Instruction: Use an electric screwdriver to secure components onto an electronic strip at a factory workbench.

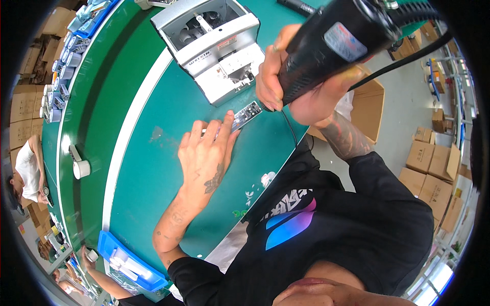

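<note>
My right hand [301, 86] is wrapped around a thick black electric screwdriver [321, 56], its cord running off to the upper right. The tool tilts down to the left, and its lower end is at the far end of a small circuit board [248, 115]. Whether the tip touches the board is hard to make out. My left hand [204, 153] pins that board to the green table with its fingertips, covering its near part. Just beyond both hands stands a grey-white screw feeder [224, 61] with an open top compartment.
A blue tray [130, 262] with white parts sits at the lower left. On the green belt lies a white round part with a handle [80, 167]. Several similar parts [61, 76] line the far side. An open cardboard box [370, 109] stands right of the table. Other people work along the left.
</note>
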The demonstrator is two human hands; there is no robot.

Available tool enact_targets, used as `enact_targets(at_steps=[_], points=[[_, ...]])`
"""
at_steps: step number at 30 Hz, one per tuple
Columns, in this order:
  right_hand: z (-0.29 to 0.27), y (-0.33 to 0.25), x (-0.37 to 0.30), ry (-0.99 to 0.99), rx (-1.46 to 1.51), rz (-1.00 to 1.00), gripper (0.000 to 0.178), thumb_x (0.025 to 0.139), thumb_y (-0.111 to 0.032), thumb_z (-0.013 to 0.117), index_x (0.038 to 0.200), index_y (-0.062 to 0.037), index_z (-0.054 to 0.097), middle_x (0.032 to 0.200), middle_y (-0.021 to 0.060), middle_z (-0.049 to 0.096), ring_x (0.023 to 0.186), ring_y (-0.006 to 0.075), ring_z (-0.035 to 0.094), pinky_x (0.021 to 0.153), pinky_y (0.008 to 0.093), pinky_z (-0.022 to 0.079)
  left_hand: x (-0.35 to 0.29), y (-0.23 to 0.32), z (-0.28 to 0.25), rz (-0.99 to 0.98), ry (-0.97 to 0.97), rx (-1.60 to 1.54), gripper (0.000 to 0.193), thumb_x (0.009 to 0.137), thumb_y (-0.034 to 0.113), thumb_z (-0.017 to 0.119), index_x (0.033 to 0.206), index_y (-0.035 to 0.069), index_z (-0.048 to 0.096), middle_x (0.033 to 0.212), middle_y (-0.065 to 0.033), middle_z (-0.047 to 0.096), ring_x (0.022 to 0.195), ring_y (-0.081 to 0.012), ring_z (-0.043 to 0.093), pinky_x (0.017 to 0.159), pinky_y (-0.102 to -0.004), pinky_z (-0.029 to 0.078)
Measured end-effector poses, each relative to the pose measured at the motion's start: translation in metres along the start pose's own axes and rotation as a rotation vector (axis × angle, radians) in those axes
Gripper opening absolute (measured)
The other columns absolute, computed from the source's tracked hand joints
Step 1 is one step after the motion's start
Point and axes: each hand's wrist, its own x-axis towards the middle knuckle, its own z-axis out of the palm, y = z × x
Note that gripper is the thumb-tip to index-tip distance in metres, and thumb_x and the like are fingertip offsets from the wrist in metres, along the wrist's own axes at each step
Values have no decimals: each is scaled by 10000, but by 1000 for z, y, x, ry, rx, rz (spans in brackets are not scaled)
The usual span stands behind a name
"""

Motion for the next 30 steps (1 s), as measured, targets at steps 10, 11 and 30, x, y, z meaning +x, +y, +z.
enact_targets(at_steps=[10,11,30], points=[[-2,4,-9,-64,-1,-13,1060,686,-963,539,1163,-18,490,650,74,538,498,158,532,436,290,421,1,-1,1,6,19,-2,395,838,200,807,1208,81,738,946,-29,709,820,-220,627,679,-342,528],[-4,2,-9,-89,16,-21,1065,693,-965,534,1174,-16,491,649,74,538,501,158,533,435,288,421,0,-1,2,11,23,-1,395,840,203,806,1210,83,738,952,-26,710,825,-219,626,679,-341,527],[42,1,43,-82,198,-44,860,984,-628,574,1419,96,411,835,94,620,547,59,510,478,188,383,-8,-2,-51,-114,-131,71,773,777,413,852,1357,-32,601,1111,-138,695,1131,-298,628,955,-439,465]])
